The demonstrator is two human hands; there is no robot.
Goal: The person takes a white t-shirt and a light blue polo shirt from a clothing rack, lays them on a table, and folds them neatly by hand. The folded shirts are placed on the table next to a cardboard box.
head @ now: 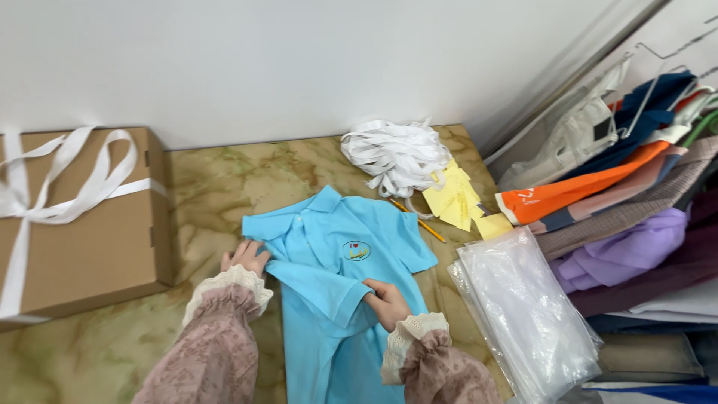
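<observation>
While the left hand [244, 258] presses flat, fingers spread, the right hand [387, 303] pinches the light blue cotton polo shirt's [336, 254] folded sleeve between closed fingers.

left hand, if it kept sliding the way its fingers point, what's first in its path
Likely the shirt's collar: the left hand lies flat at the blue polo shirt's edge, fingers pointing up-right across it.
</observation>
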